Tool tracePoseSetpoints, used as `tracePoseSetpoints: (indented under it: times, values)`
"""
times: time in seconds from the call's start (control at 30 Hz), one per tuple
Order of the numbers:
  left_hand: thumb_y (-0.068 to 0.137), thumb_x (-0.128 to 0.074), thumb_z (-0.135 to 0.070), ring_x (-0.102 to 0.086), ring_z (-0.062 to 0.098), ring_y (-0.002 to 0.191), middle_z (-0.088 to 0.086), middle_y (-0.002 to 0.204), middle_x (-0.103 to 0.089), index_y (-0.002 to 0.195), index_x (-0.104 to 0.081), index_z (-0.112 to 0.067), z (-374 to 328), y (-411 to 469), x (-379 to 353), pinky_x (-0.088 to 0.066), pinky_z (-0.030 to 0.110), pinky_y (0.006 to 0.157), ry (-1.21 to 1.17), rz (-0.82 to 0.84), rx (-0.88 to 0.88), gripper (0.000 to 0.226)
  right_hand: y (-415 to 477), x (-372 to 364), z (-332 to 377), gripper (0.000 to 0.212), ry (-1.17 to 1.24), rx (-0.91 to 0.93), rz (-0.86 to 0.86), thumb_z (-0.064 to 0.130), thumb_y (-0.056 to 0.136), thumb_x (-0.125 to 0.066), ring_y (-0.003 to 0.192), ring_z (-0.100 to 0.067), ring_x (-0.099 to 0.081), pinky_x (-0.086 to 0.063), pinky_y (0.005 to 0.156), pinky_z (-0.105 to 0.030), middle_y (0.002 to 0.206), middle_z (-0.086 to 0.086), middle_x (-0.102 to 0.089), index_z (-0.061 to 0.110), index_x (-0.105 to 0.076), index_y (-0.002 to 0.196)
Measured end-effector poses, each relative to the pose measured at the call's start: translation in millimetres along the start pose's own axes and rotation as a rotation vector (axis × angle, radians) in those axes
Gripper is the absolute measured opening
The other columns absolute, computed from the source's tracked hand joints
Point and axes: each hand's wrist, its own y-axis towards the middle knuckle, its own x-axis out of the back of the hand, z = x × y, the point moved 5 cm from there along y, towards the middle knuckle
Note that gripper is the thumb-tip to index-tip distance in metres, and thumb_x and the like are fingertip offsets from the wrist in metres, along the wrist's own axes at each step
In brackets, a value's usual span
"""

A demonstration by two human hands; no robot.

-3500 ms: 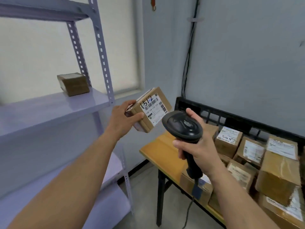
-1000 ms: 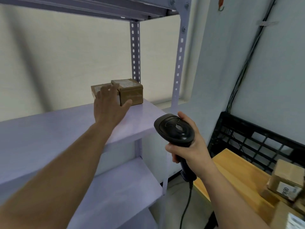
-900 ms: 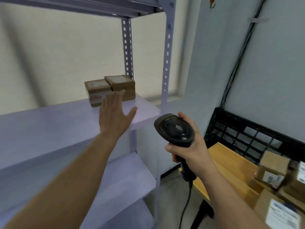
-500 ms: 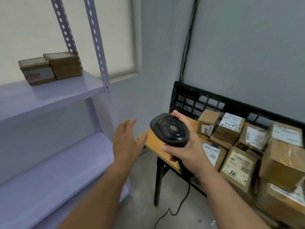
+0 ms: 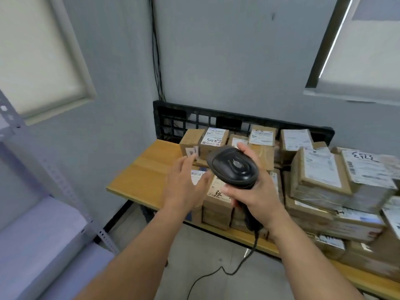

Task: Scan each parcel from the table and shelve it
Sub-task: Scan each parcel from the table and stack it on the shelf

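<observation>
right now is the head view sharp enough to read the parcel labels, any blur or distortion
Head view: soft all over, smear strongest on the right-edge parcels; the scanner is crispest; big handwriting on one label reads, fine print does not. Head view: wide-angle slants and bows the shelf post; light is even, with one bright strip at upper right.

One head-worn camera looks forward and down. It stands near the table [image 5: 147, 172], facing its left end and back edge.
</observation>
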Motion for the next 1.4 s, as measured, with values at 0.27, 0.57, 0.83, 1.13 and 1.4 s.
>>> tracePoseSetpoints:
  times: [0.27,0.57,0.83,1.13,1.4]
  values:
    - [0.089,-0.055,-0.052,-0.025,0.021,0.141,0.002,0.153,-0.028,0.149,-0.026,-0.031,-82,32,-57,-0.033,0.041,0.11,0.031,0.171,-0.135,0.069,-22,75,-11,0.094,-0.065,-0.032,-0.208,0.028,0.059,-0.084,0.094,-0.021,-0.064,-0.055,0.074,-0.039,0.13,0.013,-0.057,0.053,-0.039,0.138]
    - [0.082,-0.042,-0.074,-0.024,0.037,0.138,0.015,0.151,-0.028,0.149,-0.02,-0.031,-127,70,-111,-0.03,0.049,0.107,0.376,0.43,-0.136,0.082,-24,122,-25,0.096,-0.104,-0.105,-0.372,0.031,0.057,-0.084,0.103,-0.022,-0.06,-0.053,0.089,-0.044,0.128,0.021,-0.056,0.049,-0.038,0.14]
    - [0.078,-0.048,-0.077,-0.035,0.036,0.132,0.017,0.144,-0.035,0.145,-0.028,-0.032,-125,82,-125,-0.039,0.046,0.1,0.334,0.543,-0.055,0.084,-20,132,-34,0.096,-0.091,-0.139,-0.401,0.039,0.053,-0.082,0.094,-0.019,-0.059,-0.054,0.086,-0.042,0.125,0.024,-0.056,0.056,-0.037,0.136]
    - [0.063,-0.072,-0.039,-0.058,0.031,0.105,0.012,0.139,-0.042,0.147,-0.009,-0.049,-83,72,-89,-0.053,0.047,0.089,-0.204,0.626,0.222,0.105,-21,113,-34,0.094,-0.071,-0.121,-0.342,0.038,0.052,-0.082,0.091,-0.019,-0.058,-0.054,0.083,-0.042,0.125,0.021,-0.056,0.056,-0.04,0.135]
    - [0.07,-0.082,-0.013,-0.058,0.025,0.115,0.0,0.127,-0.057,0.148,-0.005,-0.048,-41,45,-44,-0.052,0.05,0.092,-0.654,0.443,0.253,0.115,-22,80,-15,0.09,0.019,-0.07,-0.209,0.004,0.068,-0.081,0.063,-0.01,-0.066,-0.055,0.05,-0.03,0.131,-0.004,-0.055,0.043,-0.041,0.139]
